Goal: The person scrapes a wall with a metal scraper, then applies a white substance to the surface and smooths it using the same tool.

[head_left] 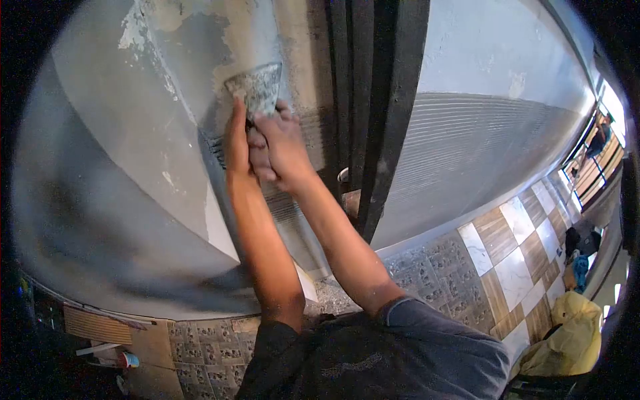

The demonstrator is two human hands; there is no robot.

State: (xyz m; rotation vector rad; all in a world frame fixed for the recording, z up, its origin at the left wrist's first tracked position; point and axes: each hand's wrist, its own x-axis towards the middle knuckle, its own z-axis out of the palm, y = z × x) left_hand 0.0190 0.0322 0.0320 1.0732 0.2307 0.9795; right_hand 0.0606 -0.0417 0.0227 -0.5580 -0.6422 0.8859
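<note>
Scraper: held in left hand and right hand, closed around its handle. Risked skidding and gouging the wall, from uneven pressure over patchy plaster.

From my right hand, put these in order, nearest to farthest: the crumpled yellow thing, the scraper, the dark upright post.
From your right hand:
1. Scraper, right at its fingers
2. Dark upright post, just to the right
3. Crumpled yellow thing, far off, lower right

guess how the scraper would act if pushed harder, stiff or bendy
The scraper is probably fairly stiff, since its broad blade looks flat and unbent. Its blotchy, crusted face suggests it may drag rather than glide.
</note>
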